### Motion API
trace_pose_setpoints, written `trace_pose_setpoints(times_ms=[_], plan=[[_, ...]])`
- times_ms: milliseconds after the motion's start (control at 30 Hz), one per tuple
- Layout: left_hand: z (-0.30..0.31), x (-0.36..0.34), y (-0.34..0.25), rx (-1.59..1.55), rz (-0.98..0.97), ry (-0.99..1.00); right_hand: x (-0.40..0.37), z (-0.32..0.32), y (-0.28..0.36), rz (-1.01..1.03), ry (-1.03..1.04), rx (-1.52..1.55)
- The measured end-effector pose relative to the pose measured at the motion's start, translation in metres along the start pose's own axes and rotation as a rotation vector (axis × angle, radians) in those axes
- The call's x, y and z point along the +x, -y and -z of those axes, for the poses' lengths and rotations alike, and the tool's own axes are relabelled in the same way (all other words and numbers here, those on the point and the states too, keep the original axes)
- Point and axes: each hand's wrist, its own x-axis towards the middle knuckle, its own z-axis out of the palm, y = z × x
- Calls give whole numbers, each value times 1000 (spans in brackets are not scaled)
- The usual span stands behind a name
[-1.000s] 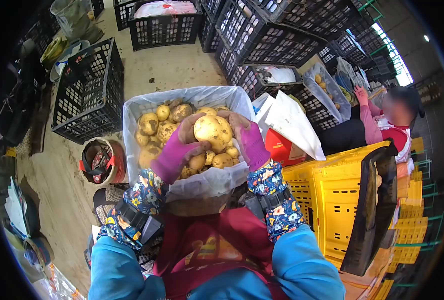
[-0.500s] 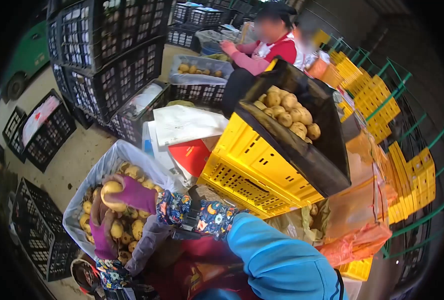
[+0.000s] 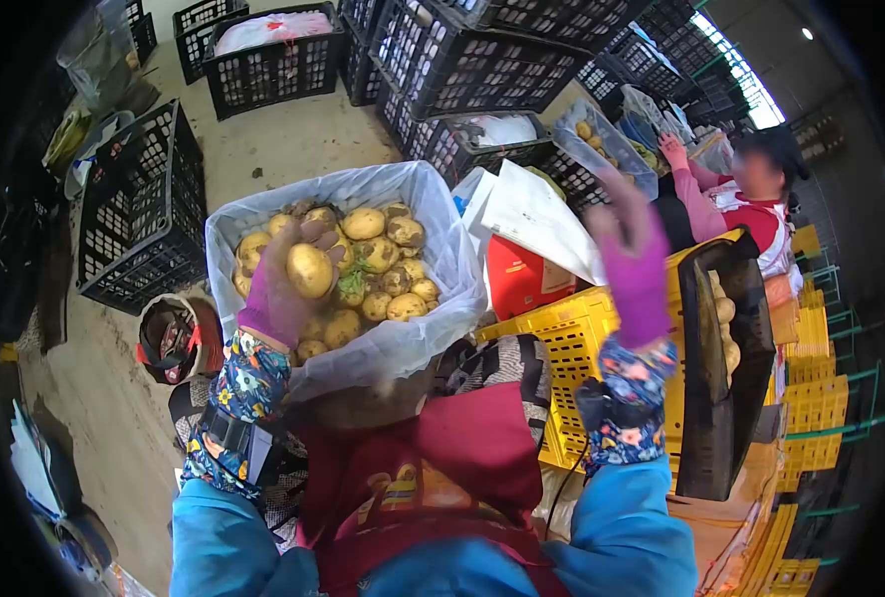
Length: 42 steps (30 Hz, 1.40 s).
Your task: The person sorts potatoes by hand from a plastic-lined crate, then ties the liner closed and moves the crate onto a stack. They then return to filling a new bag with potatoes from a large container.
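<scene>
My left hand (image 3: 271, 291), in a purple and brown glove, is closed around a yellow potato (image 3: 309, 271). It is over the left side of a crate lined with clear plastic (image 3: 442, 234), where several soil-marked potatoes (image 3: 365, 224) lie with a bit of green leaf among them. My right hand (image 3: 630, 239), in a matching glove, is raised near the yellow crate (image 3: 582, 333) and a black-lined bin (image 3: 726, 418) of potatoes. Motion blurs its fingers, but they look stretched and apart, with nothing visible in them.
White sacks and a red package (image 3: 522, 279) lie beyond the lined crate. Black mesh crates (image 3: 144, 204) stand at left and are stacked behind. A small bucket (image 3: 179, 338) sits on the floor. At right, a seated person (image 3: 746, 204) in red is beside the bin.
My view has swung, shifting the scene. My right hand, earlier on a potato above the lined crate, has moved right, away from it. My left hand has risen from among the potatoes, holding one.
</scene>
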Motion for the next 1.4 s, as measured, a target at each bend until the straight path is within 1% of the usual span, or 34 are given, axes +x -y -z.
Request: trace_pose_setpoints(times_ms=[33, 67, 100, 133, 167, 200, 267, 300, 333, 400, 433, 467, 533, 567, 600, 667, 700, 733, 800, 833, 867, 900, 933, 967, 1000, 1033, 1067, 1100, 1167, 1233, 1267, 1333, 1367, 1400], plan=[[-3, -1, -3, 4, -8, -10, 4, -55, -3, 86, 176, 15], [-8, -4, -8, 6, -16, -22, 12, -109, -21, 170, 368, 123], [-6, -4, -13, 7, -26, -34, 13, -167, -45, 131, 531, 33], [3, -4, -13, 340, -258, 42, 13, -216, -58, 78, 576, 29], [13, -3, -13, 652, -515, 43, 18, -251, -61, 64, 594, -30], [17, -1, -14, 853, -648, -34, 21, -291, -77, 84, 627, -77], [5, 2, -27, 368, -340, -152, 27, -343, -87, 87, 728, -230], [-2, 1, -34, 310, -289, -194, 29, -367, -91, 85, 771, -308], [-7, 0, -39, 254, -235, -232, 25, -396, -105, -9, 806, -393], [-11, 1, -43, 185, -154, -288, 23, -414, -115, 21, 767, -453], [-9, 3, -44, 185, -135, -277, 24, -416, -117, 37, 744, -486], [-8, 4, -45, 184, -115, -263, 32, -409, -115, 29, 787, -477], [-7, 2, -44, 197, -88, -239, 29, -408, -140, -390, 743, 211], [-7, 1, -42, 212, -81, -224, 32, -393, -132, -592, 681, 551], [-8, 1, -40, 225, -80, -202, 26, -368, -126, -801, 683, 916], [-8, 0, -32, 265, -89, -138, 27, -340, -122, -946, 878, 1622], [-7, -1, -27, 290, -90, -104, 19, -323, -118, -928, 907, 1864], [-5, -2, -20, 450, -161, -16, 16, -303, -102, -877, 897, 1892], [-3, 0, -7, 554, -202, 115, 13, -272, -73, -758, 890, 1950], [-8, -3, -6, 605, -224, 179, 9, -261, -62, -698, 865, 1866], [-24, -10, -11, 493, -61, 146, 3, -251, -51, -642, 836, 1781], [-28, -13, -9, 443, -18, 133, -1, -238, -42, -584, 805, 1697], [-26, -13, -4, 393, 27, 122, -6, -222, -36, -624, 769, 1615], [-21, -10, 2, 344, 72, 110, -9, -201, -36, -599, 728, 1686], [-10, -4, 10, 291, 58, 86, -14, -178, -37, -577, 693, 1760], [3, 2, 17, 335, -15, 41, -17, -139, -25, -500, 497, 1840], [16, 7, 24, 372, -86, -14, -21, -96, -17, -420, 281, 1831], [17, 2, 20, 419, -149, -14, -16, -52, -12, -313, 232, 2030], [19, -7, 11, 516, -276, -23, -15, 21, -15, 10, -12, 2242], [33, -2, 17, 1148, -736, 39, -14, 63, -8, 162, -191, 2381], [34, 0, 16, 1034, -688, 86, -12, 62, -12, 121, -183, 2253], [38, 3, 14, 1209, -916, -7, 0, 45, -32, 53, -170, 2007], [41, 5, 13, 1298, -1031, -59, 5, 15, -41, -4, -2, 1915], [24, -7, -1, 1271, -1069, -19, 8, -21, -41, -228, 75, 1767]])
